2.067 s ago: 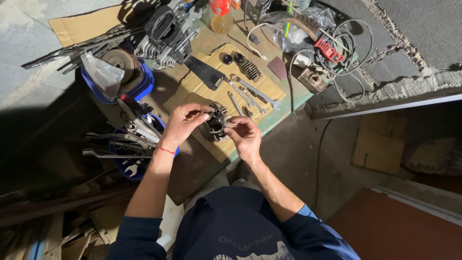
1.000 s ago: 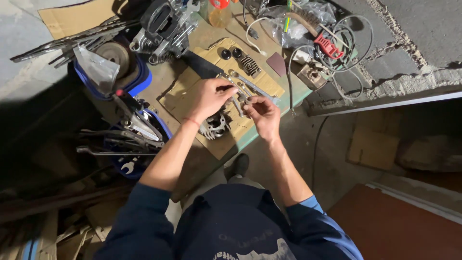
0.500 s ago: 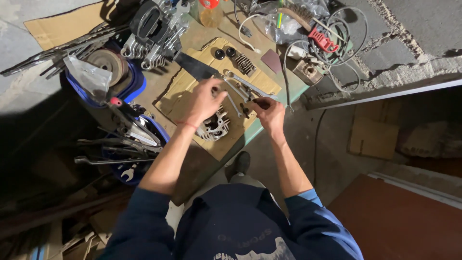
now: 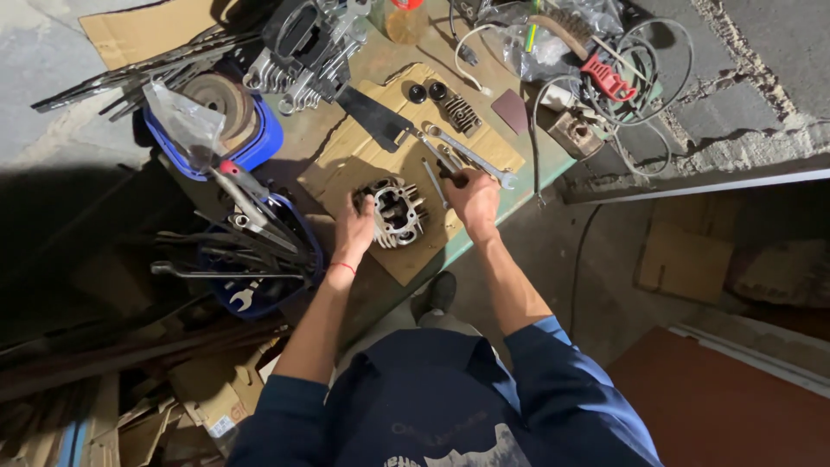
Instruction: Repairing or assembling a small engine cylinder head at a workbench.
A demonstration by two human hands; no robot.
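A finned metal engine cylinder head [image 4: 396, 213] lies on a sheet of cardboard [image 4: 346, 164] on the green workbench. My left hand [image 4: 354, 229] grips its left side. My right hand [image 4: 472, 197] is closed on a small dark tool whose tip sticks out towards the wrenches [image 4: 471, 157] lying just beyond it. A thin metal rod [image 4: 433, 180] lies between the head and my right hand.
A blue tub [image 4: 259, 147] holding a grinding disc stands at the left, and a second blue tub [image 4: 259, 298] full of spanners below it. Engine parts [image 4: 303, 52], a spring [image 4: 462, 114], cables [image 4: 622, 69] and a wire brush crowd the bench's far side. Cardboard scraps lie on the floor.
My left hand has come back from the wrenches to the cylinder head's left side. My right hand has shifted towards the wrenches, holding a small tool.
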